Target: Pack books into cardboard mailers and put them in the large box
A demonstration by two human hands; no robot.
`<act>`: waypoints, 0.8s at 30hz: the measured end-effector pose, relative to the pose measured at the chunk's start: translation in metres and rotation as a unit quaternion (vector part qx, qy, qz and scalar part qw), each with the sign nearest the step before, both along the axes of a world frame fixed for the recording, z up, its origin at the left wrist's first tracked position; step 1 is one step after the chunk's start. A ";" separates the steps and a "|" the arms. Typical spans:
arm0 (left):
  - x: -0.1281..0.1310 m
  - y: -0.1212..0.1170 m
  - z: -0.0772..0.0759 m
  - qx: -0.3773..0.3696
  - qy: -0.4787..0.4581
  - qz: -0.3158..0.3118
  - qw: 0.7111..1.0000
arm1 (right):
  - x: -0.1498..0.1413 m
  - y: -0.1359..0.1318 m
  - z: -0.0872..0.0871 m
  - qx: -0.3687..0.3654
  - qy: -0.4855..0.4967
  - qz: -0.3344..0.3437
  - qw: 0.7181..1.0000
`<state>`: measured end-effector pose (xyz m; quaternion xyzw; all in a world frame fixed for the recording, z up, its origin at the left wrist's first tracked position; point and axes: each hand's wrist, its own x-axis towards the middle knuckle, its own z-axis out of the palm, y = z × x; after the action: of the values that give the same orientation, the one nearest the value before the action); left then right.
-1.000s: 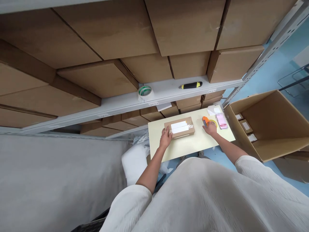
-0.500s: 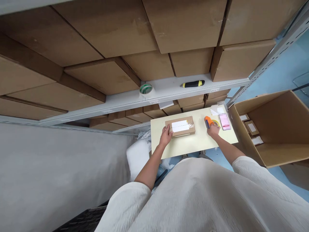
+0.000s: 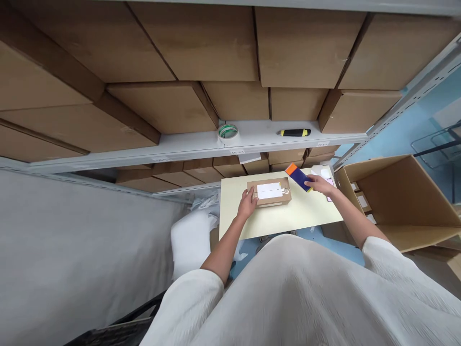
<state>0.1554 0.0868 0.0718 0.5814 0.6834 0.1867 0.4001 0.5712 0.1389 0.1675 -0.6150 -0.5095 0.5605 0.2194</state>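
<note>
On the pale table a small taped cardboard box (image 3: 283, 198) lies flat, a white label on its top. My left hand (image 3: 248, 202) grips the box's left end, thumb on the near side and fingers over the top. Above the table, to the right of the box, my right hand (image 3: 317, 183) is closed on a tape dispenser (image 3: 299, 178). Its dark blue side faces up and its orange end points left, towards the shelf. A bit of yellow tape roll shows beneath it. The fingers of my right hand partly cover its lower end.
The table (image 3: 252, 227) stands before shelving packed with cartons (image 3: 219, 43). On the shelf edge sit a tape roll (image 3: 228, 133) and a utility knife (image 3: 294, 132). A phone (image 3: 330, 188) lies partly under my right wrist. A large open carton (image 3: 406, 192) holds small boxes at right.
My right hand has lifted the tape dispenser off the table's right side and turned it, its orange end now up and left. My left hand stays on the box. The view has shifted slightly.
</note>
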 end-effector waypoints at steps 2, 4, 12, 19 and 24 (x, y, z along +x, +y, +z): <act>0.002 0.000 0.000 0.009 0.000 0.001 1.000 | -0.021 0.007 0.020 -0.018 0.054 0.059 0.997; 0.004 0.000 0.000 0.013 0.001 0.005 1.000 | -0.048 0.014 0.033 -0.027 0.091 0.113 0.989; 0.006 -0.001 0.006 -0.001 0.013 -0.002 1.000 | -0.125 0.038 0.037 -0.023 0.024 0.250 0.968; 0.006 -0.002 0.008 0.008 0.002 -0.001 1.000 | -0.126 0.035 0.041 0.084 -0.092 0.262 0.957; 0.006 -0.003 0.009 0.013 0.002 0.002 1.000 | -0.129 0.027 0.035 0.157 -0.120 0.288 0.937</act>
<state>0.1615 0.0841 0.0810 0.5859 0.6828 0.1953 0.3904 0.4418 0.1662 0.2026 -0.4623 -0.7686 0.4350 0.0796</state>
